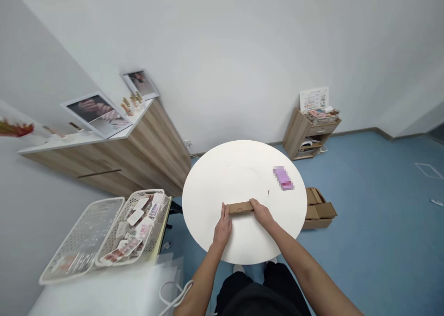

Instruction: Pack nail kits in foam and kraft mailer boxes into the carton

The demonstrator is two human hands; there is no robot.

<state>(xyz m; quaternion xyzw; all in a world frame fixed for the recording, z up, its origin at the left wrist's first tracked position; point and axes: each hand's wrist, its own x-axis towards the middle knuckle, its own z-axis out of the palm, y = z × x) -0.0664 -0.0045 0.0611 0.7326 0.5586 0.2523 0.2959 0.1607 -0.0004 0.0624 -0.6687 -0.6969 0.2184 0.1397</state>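
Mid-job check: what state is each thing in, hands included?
Small brown box: looks closed, between both hands
Left hand: fingers at the box's left end
Right hand: holding the box's right end
Purple item: lying on the round table, pixelated, details unclear
Floor carton: open-topped
Right basket: open-topped, well filled
Left basket: open-topped, partly filled
Small cabinet's drawer: shut

Box [240, 208]: matt cardboard. Tabletop [239, 172]: smooth. Basket [155, 227]: plastic. Cabinet [160, 142]: wood-grain finish.

On the round white table [239, 168] we find a long brown cardboard box [240, 208] near centre, a purple oblong object [282, 177] at two o'clock.
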